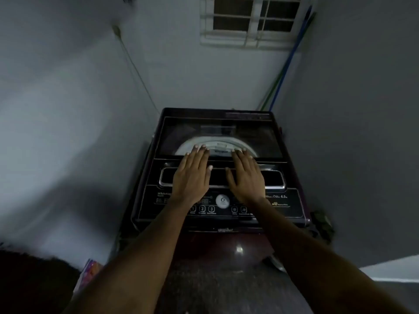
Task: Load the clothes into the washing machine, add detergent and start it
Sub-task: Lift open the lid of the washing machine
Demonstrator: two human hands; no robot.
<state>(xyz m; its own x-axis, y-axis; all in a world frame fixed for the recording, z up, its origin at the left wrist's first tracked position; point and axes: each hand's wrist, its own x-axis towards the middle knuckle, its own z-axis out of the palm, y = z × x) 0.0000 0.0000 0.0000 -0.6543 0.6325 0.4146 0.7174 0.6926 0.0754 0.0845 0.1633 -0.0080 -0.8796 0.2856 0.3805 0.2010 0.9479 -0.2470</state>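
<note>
Washing machine [221, 168] stood in the far corner, glass lid [221, 137] down. Left hand [192, 175] and right hand [246, 176] lay flat on it, fingers spread, holding nothing.

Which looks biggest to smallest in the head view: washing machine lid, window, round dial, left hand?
1. washing machine lid
2. window, cut off by the frame's top edge and farther away, so unsure
3. left hand
4. round dial
</note>
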